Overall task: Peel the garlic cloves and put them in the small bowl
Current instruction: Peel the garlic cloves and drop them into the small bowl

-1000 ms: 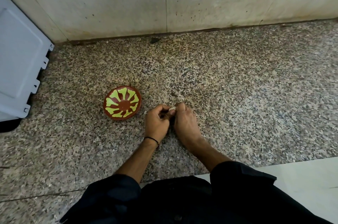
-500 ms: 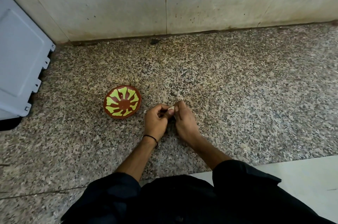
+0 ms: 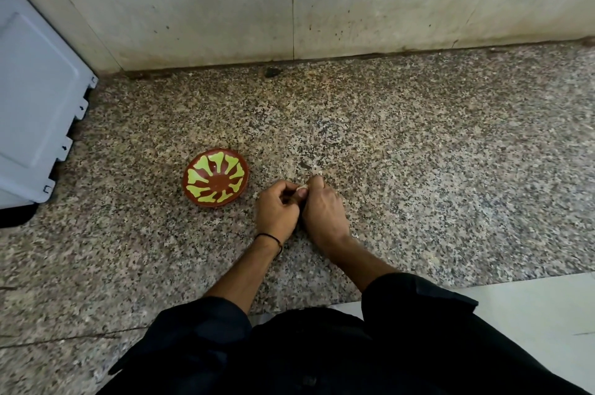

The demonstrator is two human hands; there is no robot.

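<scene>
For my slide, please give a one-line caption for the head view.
Left hand and right hand pinch one garlic clove beside the small bowl on speckled stone.

Most likely a home kitchen: a speckled granite counter spreads under the fingers, and a stained stone wall rises well beyond them. A painted clay bowl sits near their left, and farther left stands a white appliance.
</scene>
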